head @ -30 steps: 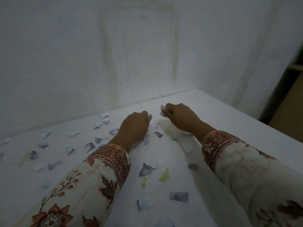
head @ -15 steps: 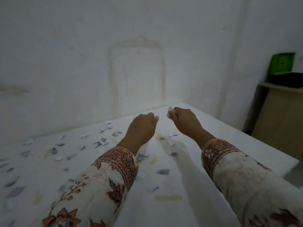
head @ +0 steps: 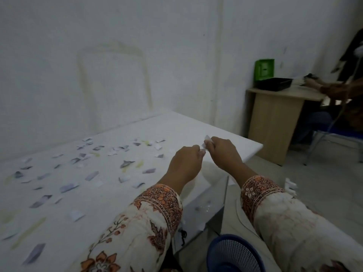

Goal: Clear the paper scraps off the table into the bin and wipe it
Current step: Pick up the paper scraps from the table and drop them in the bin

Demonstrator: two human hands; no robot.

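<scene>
Several small white, grey and yellowish paper scraps (head: 127, 163) lie scattered over the white table (head: 225, 142). My left hand (head: 185, 163) and my right hand (head: 223, 152) hover side by side above the table's right end, both with fingers closed. White paper scraps (head: 207, 138) stick out of my right fist, and a bit of paper shows at my left fingertips. A blue mesh bin (head: 233, 254) stands on the floor below my right forearm, beside the table's near right edge.
White walls close off the table's far side. A wooden desk (head: 275, 122) with a black tray (head: 273, 83) and a green box (head: 264, 70) stands at the right. Another person's arm (head: 334, 88) reaches over that desk. White bits (head: 290, 186) lie on the floor.
Both hands have lifted off the tabletop with the gathered scraps and moved right, toward the table's right end. The view has swung right, bringing the bin and the desk into sight.
</scene>
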